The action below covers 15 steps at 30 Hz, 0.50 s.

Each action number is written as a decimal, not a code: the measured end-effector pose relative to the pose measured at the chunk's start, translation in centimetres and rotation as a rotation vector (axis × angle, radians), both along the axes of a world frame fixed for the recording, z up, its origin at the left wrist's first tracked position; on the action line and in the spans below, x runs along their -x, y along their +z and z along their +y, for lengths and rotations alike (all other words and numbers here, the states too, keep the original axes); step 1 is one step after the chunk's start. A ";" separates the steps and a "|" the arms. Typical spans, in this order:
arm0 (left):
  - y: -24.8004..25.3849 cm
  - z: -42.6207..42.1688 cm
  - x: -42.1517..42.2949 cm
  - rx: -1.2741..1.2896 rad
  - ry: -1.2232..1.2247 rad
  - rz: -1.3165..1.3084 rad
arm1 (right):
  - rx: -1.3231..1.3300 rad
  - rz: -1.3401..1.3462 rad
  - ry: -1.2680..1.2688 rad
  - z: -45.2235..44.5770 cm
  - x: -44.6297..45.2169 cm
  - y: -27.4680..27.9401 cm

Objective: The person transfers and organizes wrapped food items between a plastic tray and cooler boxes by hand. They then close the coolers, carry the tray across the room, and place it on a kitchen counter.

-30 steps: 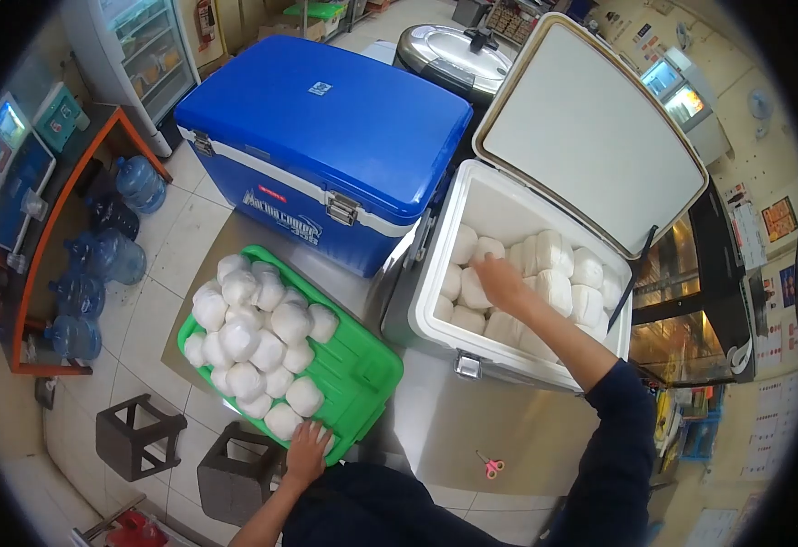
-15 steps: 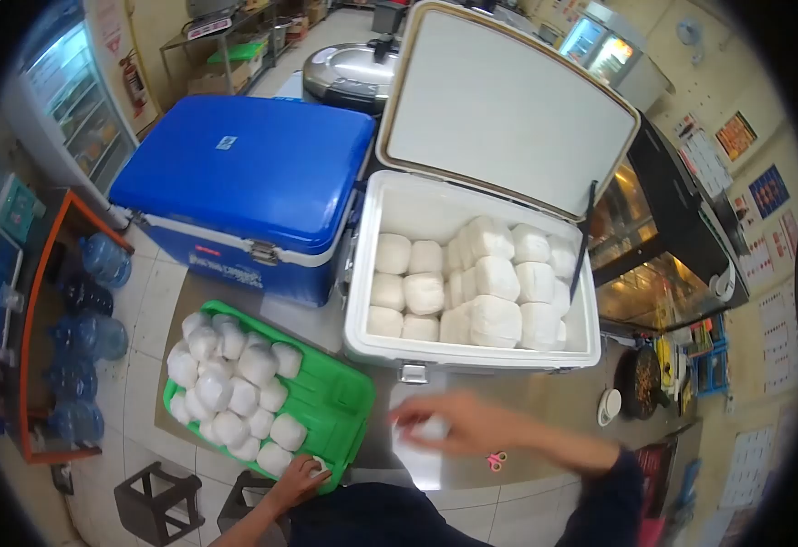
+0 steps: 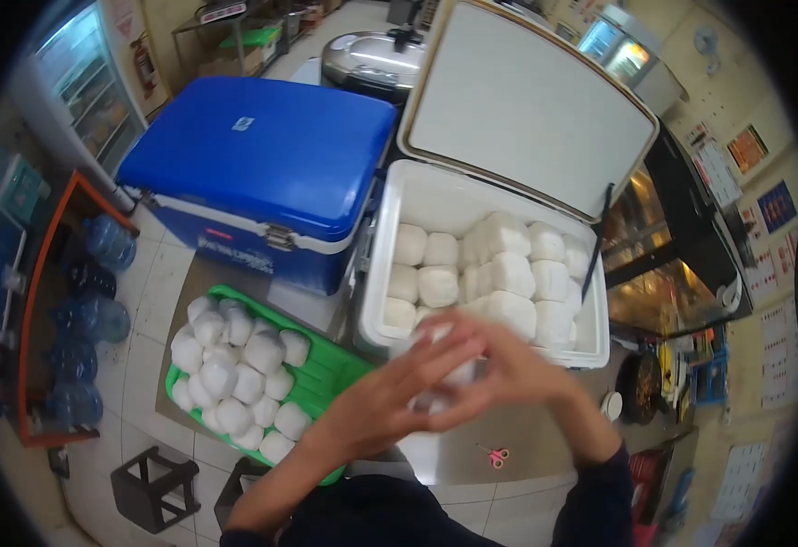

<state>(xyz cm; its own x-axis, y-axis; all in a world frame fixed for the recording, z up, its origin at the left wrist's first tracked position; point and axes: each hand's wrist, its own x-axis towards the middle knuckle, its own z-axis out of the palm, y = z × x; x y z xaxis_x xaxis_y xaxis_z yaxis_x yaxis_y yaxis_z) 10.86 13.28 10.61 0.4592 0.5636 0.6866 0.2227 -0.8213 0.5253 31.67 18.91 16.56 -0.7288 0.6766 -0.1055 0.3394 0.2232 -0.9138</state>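
My left hand [image 3: 376, 406] and my right hand [image 3: 504, 360] meet in front of the open cooler, fingers curved around a white rounded bundle [image 3: 458, 374], partly hidden and blurred. To the left, a green tray [image 3: 326, 365] carries a heap of similar white bundles [image 3: 219, 376], some with a shiny plastic-like wrap. Behind my hands stands a white-lined cooler [image 3: 426, 191] with its lid [image 3: 527, 100] raised. Stacked white bundles [image 3: 508, 273] fill much of it, higher on the right than on the left.
A closed blue cooler [image 3: 262, 155] stands left of the open one. Pink scissors [image 3: 497, 458] lie on the table [image 3: 536, 433] near its front edge. A dark pan [image 3: 641, 387] is at the right, and a dark stool [image 3: 155, 488] stands on the floor at left.
My left hand has risen from the tray's front corner, moving right. Both hands have come together around a white bundle before the open cooler. The view has shifted slightly.
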 end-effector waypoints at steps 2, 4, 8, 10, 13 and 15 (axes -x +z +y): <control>2.4 1.0 1.3 -0.013 0.106 -0.033 | -0.172 -0.143 -0.118 4.9 -0.7 0.0; 2.3 0.9 2.3 -0.037 0.195 -0.066 | -0.139 -0.216 -0.074 11.3 -2.0 -3.6; -4.0 -3.8 6.3 0.295 0.501 -0.138 | -0.072 -0.581 0.025 18.4 -0.5 -12.6; -7.5 -8.2 7.9 0.645 0.611 0.031 | -0.243 -0.392 0.348 21.1 -0.4 -19.7; -12.2 -14.5 9.5 0.852 0.630 0.058 | -0.086 -0.237 0.291 20.5 -0.1 -20.2; -14.8 -18.0 9.9 0.992 0.643 0.106 | -0.289 -0.368 0.186 18.4 0.0 -18.9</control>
<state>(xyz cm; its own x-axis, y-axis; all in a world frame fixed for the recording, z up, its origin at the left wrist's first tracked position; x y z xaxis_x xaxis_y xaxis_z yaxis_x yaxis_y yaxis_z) 0.94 -4.67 -4.14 -0.0744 0.9760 -0.2047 0.5260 0.2127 0.8235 31.66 37.28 -2.36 -0.7895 0.5783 -0.2055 0.5579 0.5366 -0.6331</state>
